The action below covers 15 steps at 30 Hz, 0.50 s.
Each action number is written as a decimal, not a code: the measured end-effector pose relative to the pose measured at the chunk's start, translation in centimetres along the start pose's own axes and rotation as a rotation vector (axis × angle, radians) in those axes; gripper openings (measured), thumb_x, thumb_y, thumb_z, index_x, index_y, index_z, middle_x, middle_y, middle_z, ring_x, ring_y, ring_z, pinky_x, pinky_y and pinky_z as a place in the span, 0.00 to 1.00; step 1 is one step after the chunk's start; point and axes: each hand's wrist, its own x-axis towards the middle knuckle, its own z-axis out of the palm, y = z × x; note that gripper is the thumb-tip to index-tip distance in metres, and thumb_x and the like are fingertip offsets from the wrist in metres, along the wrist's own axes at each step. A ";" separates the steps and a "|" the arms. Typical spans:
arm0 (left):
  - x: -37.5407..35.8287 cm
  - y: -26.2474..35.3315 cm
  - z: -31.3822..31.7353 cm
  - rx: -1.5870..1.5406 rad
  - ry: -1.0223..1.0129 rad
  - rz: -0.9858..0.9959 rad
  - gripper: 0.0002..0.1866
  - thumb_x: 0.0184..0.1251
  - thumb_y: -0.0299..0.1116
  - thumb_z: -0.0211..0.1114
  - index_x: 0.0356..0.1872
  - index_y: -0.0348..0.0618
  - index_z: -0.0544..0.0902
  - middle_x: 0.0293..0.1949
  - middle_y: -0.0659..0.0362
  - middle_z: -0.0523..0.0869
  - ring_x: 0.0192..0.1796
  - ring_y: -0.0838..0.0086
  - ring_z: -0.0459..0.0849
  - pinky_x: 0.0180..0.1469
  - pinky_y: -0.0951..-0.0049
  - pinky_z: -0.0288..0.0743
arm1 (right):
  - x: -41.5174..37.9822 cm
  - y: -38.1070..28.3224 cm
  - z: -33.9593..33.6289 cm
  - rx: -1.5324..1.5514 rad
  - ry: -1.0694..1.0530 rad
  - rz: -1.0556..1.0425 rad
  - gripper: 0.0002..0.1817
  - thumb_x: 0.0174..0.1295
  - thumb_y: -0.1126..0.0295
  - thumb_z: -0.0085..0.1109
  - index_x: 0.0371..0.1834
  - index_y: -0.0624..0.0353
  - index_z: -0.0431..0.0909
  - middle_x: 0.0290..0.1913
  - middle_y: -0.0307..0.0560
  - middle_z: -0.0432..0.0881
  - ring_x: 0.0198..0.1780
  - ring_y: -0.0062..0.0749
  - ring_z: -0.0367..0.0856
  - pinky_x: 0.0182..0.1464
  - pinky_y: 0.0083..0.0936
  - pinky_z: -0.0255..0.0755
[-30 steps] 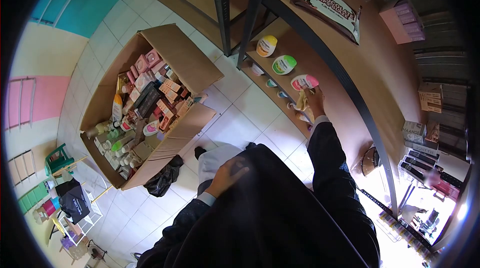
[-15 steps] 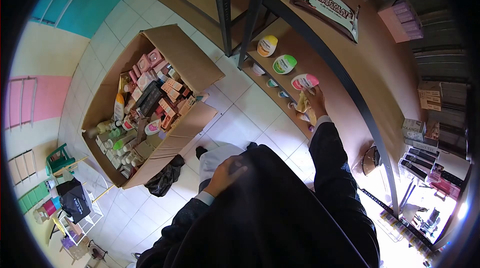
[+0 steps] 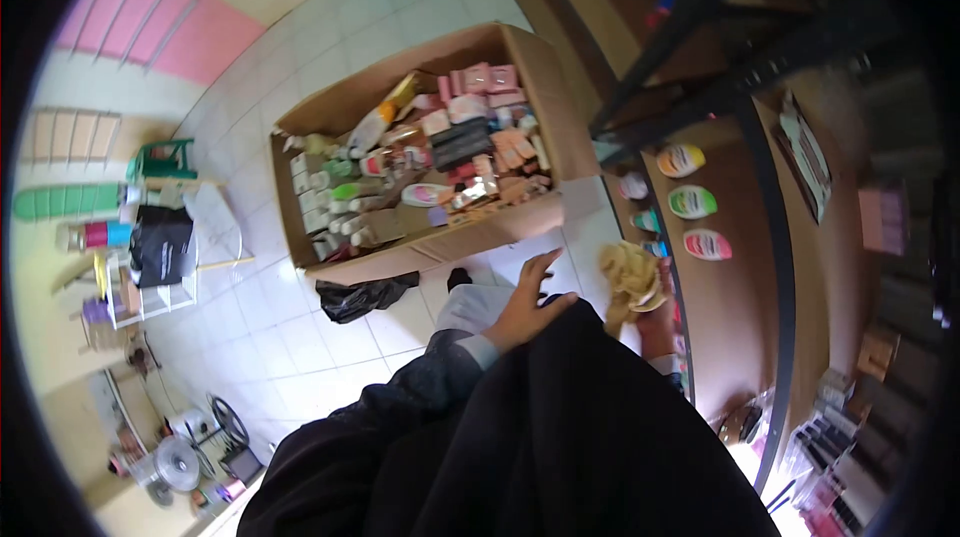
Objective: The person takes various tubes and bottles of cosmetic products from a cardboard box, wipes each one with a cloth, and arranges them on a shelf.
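My right hand (image 3: 655, 329) is closed around a crumpled tan cloth (image 3: 632, 279), beside the shelf edge. Part of that hand is hidden behind the cloth and my dark clothing. On the brown shelf (image 3: 740, 327) stand a yellow-labelled bottle (image 3: 680, 160), a green one (image 3: 693, 201) and a pink one (image 3: 707, 244) in a row, apart from the hand. My left hand (image 3: 530, 307) hovers over my lap with fingers spread, holding nothing. Ahead of it is a large open cardboard box (image 3: 430, 262) full of bottles, tubes and small cartons.
A black plastic bag (image 3: 365, 299) lies on the tiled floor against the box. Dark metal uprights (image 3: 775, 267) frame the shelving at right, with a brown-and-white packet (image 3: 803, 159) higher up. At left are a green stool (image 3: 165, 159), a white rack (image 3: 150, 305) and a fan (image 3: 175, 462).
My right hand has moved away from the pink bottle, bringing the cloth off the shelf towards me. My left hand has lifted and spread its fingers. The view has turned towards the box.
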 end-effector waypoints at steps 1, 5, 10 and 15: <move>0.6 0.4 -0.4 -0.007 0.033 0.008 0.28 0.56 0.39 0.64 0.57 0.41 0.68 0.53 0.48 0.69 0.57 0.59 0.69 0.54 0.65 0.67 | -0.1 1.3 4.4 -0.049 -0.060 0.014 0.27 0.68 0.49 0.35 0.54 0.62 0.67 0.48 0.47 0.76 0.49 0.33 0.75 0.52 0.29 0.70; 4.7 -0.5 -4.3 -0.057 0.228 0.307 0.22 0.62 0.35 0.56 0.57 0.39 0.68 0.53 0.45 0.68 0.58 0.55 0.66 0.60 0.64 0.59 | 2.9 8.3 10.8 0.022 -0.493 0.090 0.28 0.69 0.49 0.31 0.62 0.59 0.60 0.54 0.47 0.71 0.55 0.31 0.70 0.57 0.27 0.65; 5.4 2.5 -11.3 0.162 0.611 0.418 0.14 0.69 0.32 0.44 0.46 0.34 0.73 0.40 0.49 0.74 0.48 0.60 0.74 0.52 0.68 0.66 | 2.7 11.5 20.3 -0.457 -0.269 -0.142 0.29 0.69 0.61 0.40 0.70 0.53 0.43 0.64 0.50 0.57 0.63 0.31 0.58 0.64 0.25 0.54; 5.1 2.0 -16.0 0.110 0.425 0.399 0.11 0.64 0.30 0.50 0.40 0.33 0.75 0.39 0.46 0.72 0.43 0.54 0.72 0.48 0.65 0.66 | 3.3 14.9 24.4 -0.285 -0.219 -0.080 0.26 0.68 0.54 0.38 0.67 0.45 0.50 0.61 0.46 0.64 0.60 0.33 0.65 0.59 0.30 0.62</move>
